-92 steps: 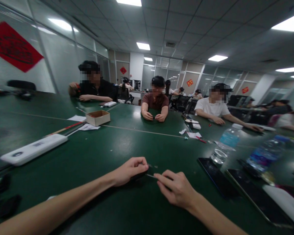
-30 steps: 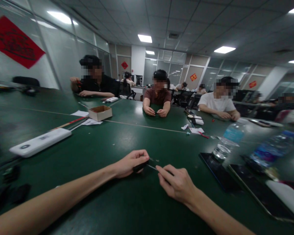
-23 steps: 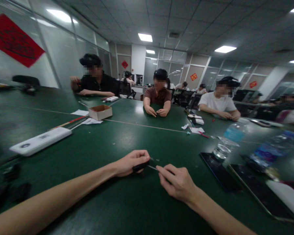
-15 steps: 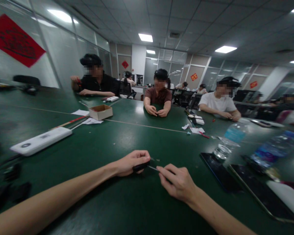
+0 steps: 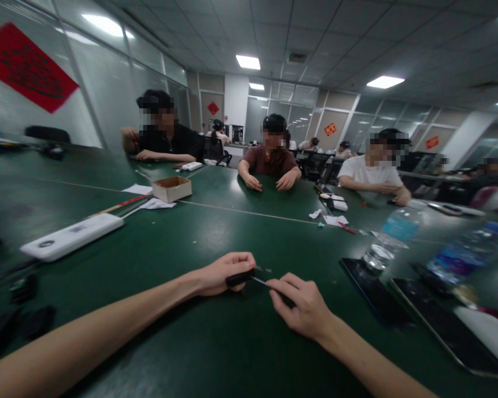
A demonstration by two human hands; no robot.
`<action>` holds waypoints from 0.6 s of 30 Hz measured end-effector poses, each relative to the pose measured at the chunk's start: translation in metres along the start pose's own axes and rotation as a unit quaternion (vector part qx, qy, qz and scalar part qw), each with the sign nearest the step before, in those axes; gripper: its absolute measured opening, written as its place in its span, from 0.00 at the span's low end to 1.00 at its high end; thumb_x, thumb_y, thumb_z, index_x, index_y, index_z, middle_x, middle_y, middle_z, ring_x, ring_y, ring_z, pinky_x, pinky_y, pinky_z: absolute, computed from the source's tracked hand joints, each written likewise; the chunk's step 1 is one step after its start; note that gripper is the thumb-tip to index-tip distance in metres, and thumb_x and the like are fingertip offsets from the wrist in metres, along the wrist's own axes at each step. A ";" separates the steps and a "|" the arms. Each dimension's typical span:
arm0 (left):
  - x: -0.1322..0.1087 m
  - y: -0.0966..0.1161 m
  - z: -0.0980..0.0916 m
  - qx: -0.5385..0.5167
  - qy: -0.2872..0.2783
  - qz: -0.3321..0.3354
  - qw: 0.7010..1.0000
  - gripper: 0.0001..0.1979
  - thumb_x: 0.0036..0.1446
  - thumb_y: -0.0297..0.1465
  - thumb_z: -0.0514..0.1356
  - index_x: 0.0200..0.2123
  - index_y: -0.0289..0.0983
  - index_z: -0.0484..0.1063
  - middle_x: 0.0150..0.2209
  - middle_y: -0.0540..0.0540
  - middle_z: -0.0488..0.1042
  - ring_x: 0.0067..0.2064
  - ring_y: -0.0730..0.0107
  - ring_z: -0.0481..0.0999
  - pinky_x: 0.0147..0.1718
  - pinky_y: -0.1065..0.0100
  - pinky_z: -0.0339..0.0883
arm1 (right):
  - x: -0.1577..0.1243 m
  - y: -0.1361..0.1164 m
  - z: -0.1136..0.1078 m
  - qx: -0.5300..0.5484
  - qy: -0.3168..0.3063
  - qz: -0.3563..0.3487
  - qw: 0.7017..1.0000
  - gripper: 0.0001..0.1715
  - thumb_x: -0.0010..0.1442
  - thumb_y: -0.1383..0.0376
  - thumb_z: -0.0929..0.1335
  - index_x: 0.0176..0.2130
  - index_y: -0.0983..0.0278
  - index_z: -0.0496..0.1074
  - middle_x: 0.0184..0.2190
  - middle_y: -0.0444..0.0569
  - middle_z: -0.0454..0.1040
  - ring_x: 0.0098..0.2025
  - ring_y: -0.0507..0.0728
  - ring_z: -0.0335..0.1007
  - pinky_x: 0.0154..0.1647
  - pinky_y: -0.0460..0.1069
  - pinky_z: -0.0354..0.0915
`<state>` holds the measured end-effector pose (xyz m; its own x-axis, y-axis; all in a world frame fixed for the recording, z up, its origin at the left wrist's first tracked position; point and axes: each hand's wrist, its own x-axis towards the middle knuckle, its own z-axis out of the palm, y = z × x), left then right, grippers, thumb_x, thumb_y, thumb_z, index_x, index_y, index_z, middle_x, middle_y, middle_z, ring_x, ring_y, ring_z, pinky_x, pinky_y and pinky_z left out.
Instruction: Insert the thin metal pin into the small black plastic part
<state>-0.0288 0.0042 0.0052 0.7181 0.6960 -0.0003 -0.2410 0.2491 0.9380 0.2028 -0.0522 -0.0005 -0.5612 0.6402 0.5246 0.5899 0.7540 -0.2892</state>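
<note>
A small black object (image 5: 239, 277) is pinched between the thumb and fingers of my left hand (image 5: 222, 275), above the green table (image 5: 182, 331). My right hand (image 5: 301, 304) is closed on a thin tool with a metal shaft (image 5: 260, 281). The shaft points left, its end at the right end of the black object; whether the two touch is unclear. My fingers mostly hide the tool's handle.
At left lie a white power strip (image 5: 74, 236), a cardboard box (image 5: 172, 189) and black items (image 5: 37, 322). At right are phones (image 5: 444, 326) and two bottles (image 5: 392, 235), (image 5: 467, 257). Three people sit across the table.
My hands have barely moved, and the black object is tilted slightly differently. The person in the middle opposite has moved both hands apart. The person at right has shifted their hands slightly.
</note>
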 end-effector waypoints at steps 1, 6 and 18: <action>0.000 0.000 0.000 0.000 0.000 -0.001 1.000 0.10 0.57 0.37 0.59 0.32 0.36 0.65 0.21 0.54 0.61 0.18 0.80 0.58 0.16 0.76 0.50 | 0.001 0.000 0.000 0.004 0.000 0.002 1.000 0.16 0.62 0.66 0.63 0.50 0.61 0.68 0.36 0.48 0.70 0.30 0.51 0.65 0.28 0.46 0.62; 0.001 0.001 0.000 -0.001 0.002 -0.002 1.000 0.10 0.57 0.37 0.58 0.33 0.36 0.65 0.20 0.54 0.60 0.18 0.80 0.57 0.17 0.76 0.49 | 0.002 -0.001 -0.001 0.013 0.008 0.012 1.000 0.15 0.62 0.65 0.63 0.49 0.61 0.69 0.34 0.47 0.70 0.30 0.51 0.65 0.28 0.46 0.62; 0.003 -0.003 0.001 0.003 0.059 0.028 0.998 0.13 0.58 0.40 0.56 0.33 0.36 0.65 0.24 0.54 0.61 0.19 0.81 0.58 0.17 0.75 0.48 | 0.003 -0.001 0.003 0.017 0.000 0.023 1.000 0.14 0.62 0.66 0.63 0.48 0.61 0.68 0.35 0.48 0.69 0.30 0.51 0.65 0.32 0.46 0.63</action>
<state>-0.0252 0.0052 0.0026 0.6211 0.7836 0.0119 -0.2742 0.2030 0.9400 0.1990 -0.0510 -0.0011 -0.5342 0.6741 0.5101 0.5946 0.7285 -0.3401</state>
